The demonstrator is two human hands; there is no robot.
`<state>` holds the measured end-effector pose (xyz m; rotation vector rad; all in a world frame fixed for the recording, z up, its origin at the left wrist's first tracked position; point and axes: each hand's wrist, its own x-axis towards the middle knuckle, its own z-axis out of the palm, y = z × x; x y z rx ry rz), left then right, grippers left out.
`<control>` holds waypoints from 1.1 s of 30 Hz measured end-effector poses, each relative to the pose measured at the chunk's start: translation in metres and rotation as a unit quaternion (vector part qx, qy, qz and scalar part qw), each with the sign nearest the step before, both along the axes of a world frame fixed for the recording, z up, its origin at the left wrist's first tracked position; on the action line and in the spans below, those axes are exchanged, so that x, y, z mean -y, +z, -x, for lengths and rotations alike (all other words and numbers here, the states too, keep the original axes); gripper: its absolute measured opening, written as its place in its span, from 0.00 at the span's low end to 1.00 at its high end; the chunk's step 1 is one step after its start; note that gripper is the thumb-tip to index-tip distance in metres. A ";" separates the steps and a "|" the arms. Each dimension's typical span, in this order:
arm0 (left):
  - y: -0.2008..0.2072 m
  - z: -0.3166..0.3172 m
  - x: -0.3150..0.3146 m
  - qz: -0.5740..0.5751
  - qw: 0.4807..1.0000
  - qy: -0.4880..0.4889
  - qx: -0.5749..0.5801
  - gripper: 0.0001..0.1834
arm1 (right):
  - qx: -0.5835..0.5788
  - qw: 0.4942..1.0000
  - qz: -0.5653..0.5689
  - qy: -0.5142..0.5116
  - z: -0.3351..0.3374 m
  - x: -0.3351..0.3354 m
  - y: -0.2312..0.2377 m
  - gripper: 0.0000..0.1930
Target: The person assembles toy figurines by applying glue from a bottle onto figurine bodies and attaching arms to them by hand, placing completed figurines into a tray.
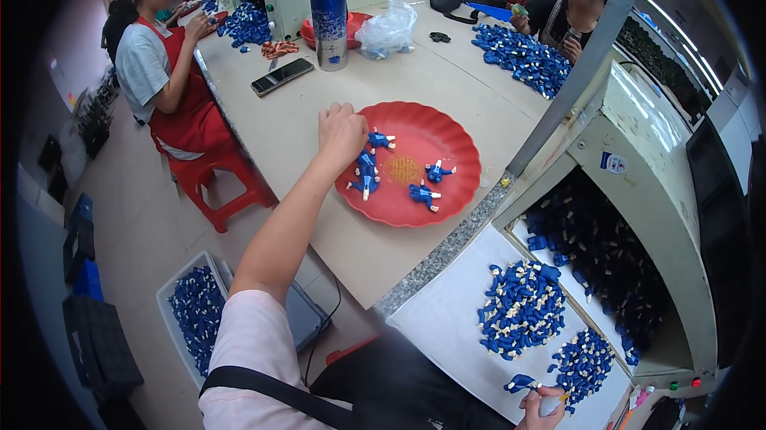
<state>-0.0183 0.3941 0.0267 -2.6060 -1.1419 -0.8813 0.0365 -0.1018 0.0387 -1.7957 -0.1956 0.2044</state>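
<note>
My left hand [342, 135] is closed at the left rim of a scalloped red plate [447, 131]. Its fingertips are hidden; whether they pinch a piece does not show. Right beside it on the plate lies a small blue figure part [380, 140] with cream-coloured ends. Several more parts like it rest on the plate, among them a blue figure part [423, 195] at the lower right. At the bottom right, my right hand [539, 410] is closed around a small white bottle [550, 405] with a yellowish tip. A blue piece [520, 383] sits just beyond its fingers.
Two heaps of blue and cream pieces, a larger heap [520, 306] and a smaller heap [586, 362], lie on a white board before a pale green machine [630, 111]. A metal post [586, 55], a blue bottle [329, 23] and a phone [282, 76] stand or lie beyond. Co-workers sit around.
</note>
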 end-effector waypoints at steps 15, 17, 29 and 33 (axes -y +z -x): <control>0.014 -0.002 0.012 0.029 1.000 -0.005 0.009 0.03 | 0.008 1.000 0.002 0.022 0.002 -0.003 0.000 0.06; 0.027 0.007 0.026 0.021 0.999 0.002 0.027 0.04 | 0.011 1.000 -0.004 0.026 0.004 0.002 -0.004 0.06; 0.013 -0.012 0.299 0.463 0.666 -0.564 0.155 0.22 | 0.014 1.000 0.008 0.012 -0.005 -0.014 0.010 0.04; -0.010 -0.036 0.333 0.575 0.601 -0.520 0.195 0.23 | 0.054 0.998 0.035 -0.008 -0.021 -0.021 0.013 0.05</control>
